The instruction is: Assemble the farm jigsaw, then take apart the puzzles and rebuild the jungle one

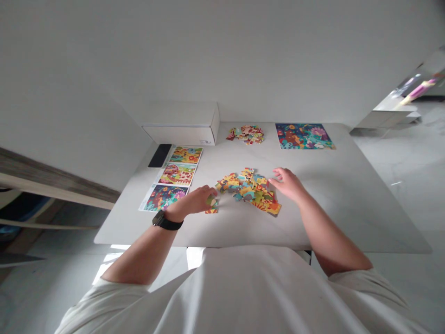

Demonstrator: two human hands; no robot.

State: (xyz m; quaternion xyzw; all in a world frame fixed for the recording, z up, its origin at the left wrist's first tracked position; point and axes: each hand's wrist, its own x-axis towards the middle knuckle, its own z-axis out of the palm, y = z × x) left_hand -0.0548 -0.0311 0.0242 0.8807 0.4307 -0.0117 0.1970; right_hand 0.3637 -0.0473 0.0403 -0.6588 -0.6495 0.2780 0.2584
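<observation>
Between both hands lies the pile (pixel 248 188); left hand (pixel 196 200) pinches a piece (pixel 212 202) at its left edge, right hand (pixel 288 183) rests open, fingers touching the pile's right.

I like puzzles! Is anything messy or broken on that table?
Nothing looks broken. The loose puzzle pieces lie in a jumbled pile between the left hand and right hand, with a smaller heap farther back. The finished puzzle lies flat.
</observation>
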